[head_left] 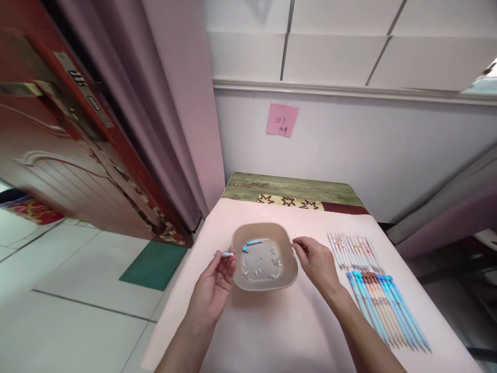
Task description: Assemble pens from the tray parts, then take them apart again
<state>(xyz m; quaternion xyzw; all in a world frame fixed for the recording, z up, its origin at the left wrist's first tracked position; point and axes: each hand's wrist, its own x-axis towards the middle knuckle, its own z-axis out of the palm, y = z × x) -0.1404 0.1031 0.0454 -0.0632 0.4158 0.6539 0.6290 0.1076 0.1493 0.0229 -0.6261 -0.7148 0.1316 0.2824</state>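
A beige plastic basin (285,280) with rounded corners stands on the table in front of me. Inside it lie a blue pen part (254,242), a small blue piece (245,249) and several small clear or whitish pieces (277,262). My left hand (214,282) is at the basin's left side, palm partly up, with a small slim whitish pen part (227,254) pinched between thumb and fingers. At the opposite side, my right hand (317,261) has its thumb and fingertips closed on the basin's right rim. Its other fingers are curled and partly hidden.
Right of the basin lie a row of blue and cream pens (382,311) and, behind them, a row of clear tubes (354,251). A pale cover (272,336) lies over the patterned table (295,184). A wall with a pink note (282,120) stands behind; a red door (77,129) is left.
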